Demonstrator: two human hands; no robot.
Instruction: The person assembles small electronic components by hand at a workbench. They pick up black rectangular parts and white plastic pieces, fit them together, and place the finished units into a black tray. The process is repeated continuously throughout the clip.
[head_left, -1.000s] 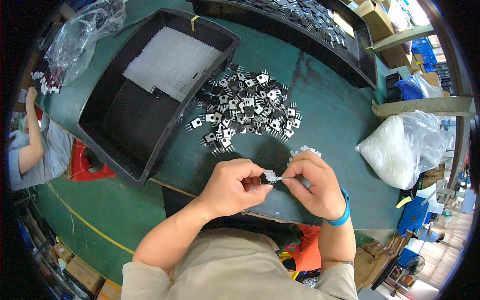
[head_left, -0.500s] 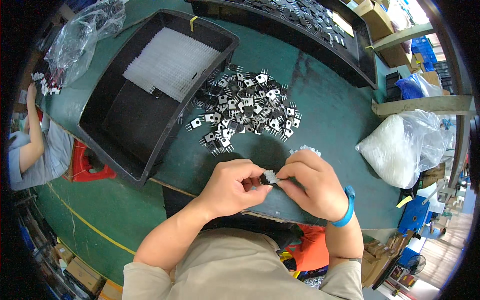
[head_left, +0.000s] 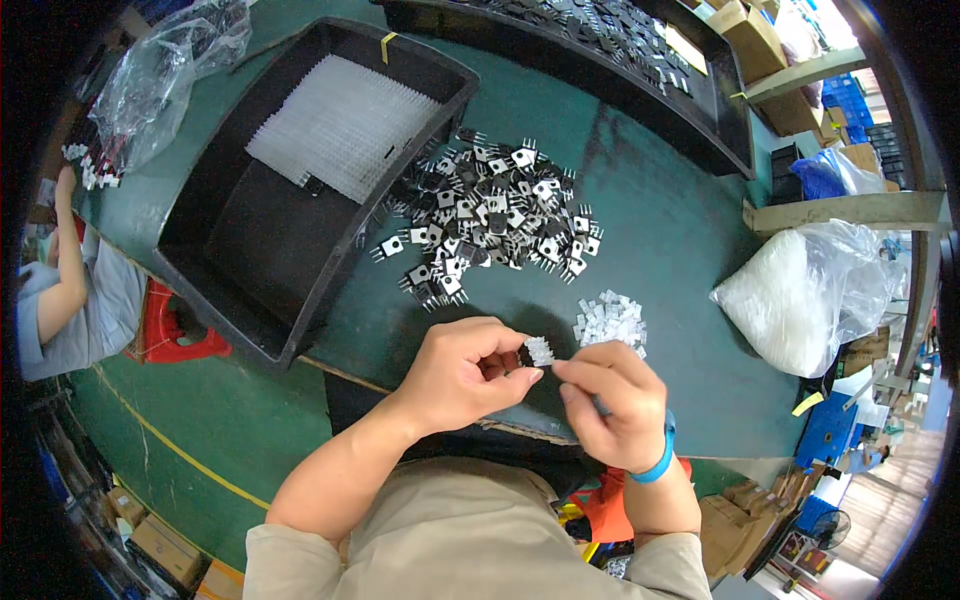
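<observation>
My left hand (head_left: 468,375) pinches a small bundle of black transistors (head_left: 539,351) between thumb and fingertips. White sleeves cover the bundle's legs, and their ends face up and toward the right. Just right of the bundle is my right hand (head_left: 615,400), a blue band on its wrist. Its index fingertip is close to the sleeves, its thumb stands apart, and I see nothing between them. Beyond the right hand lies a heap of small white sleeves (head_left: 610,320). A large pile of loose transistors (head_left: 497,222), black with silver faces, spreads over the green tabletop (head_left: 660,220).
Left of the pile stands a deep black bin (head_left: 235,260) holding a white ribbed block (head_left: 340,125) of closely packed pieces. A long black tray (head_left: 560,85) of dark parts runs along the back. A clear bag of white pieces (head_left: 790,300) sits right. Another person's arm (head_left: 66,260) is far left.
My right hand has drawn back toward me, its thumb parting from the bundle and uncovering the heap of white sleeves. The left hand keeps its place, with the bundle's white ends turned more upward.
</observation>
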